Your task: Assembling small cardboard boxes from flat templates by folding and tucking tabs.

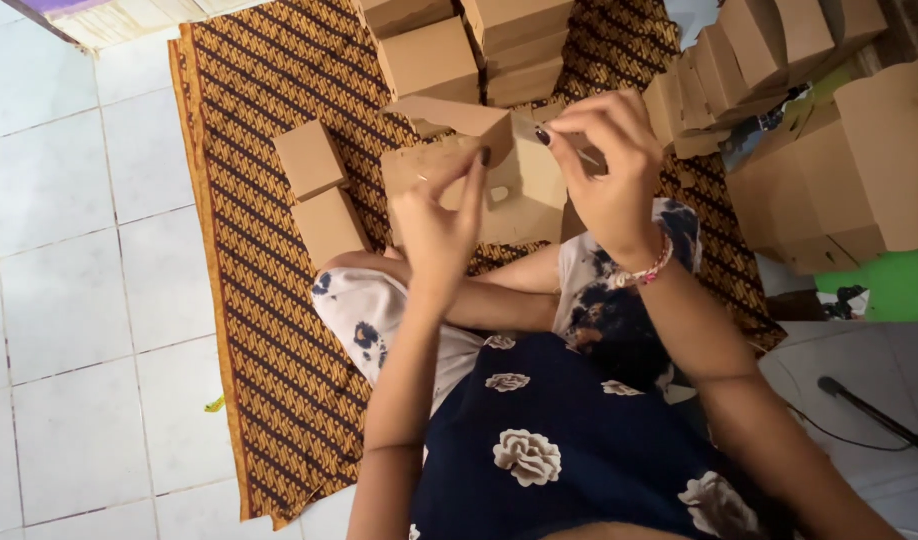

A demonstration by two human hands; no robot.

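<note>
I hold a brown cardboard box blank (pixel 514 185), half folded, in front of me above my lap. My left hand (pixel 437 222) grips its left side, fingers pressed on the edge of a panel. My right hand (pixel 604 170) pinches a flap at the upper right of the same box. A raised flap (pixel 449 112) sticks out along the top. I sit cross-legged on a brown patterned mat (pixel 254 260).
Two folded brown boxes (pixel 319 190) lie on the mat to the left. Stacks of finished boxes (pixel 479 50) stand ahead and more pile up at the right (pixel 839 150). White tiled floor (pixel 69 300) lies left of the mat. A black cable (pixel 869 410) runs at the lower right.
</note>
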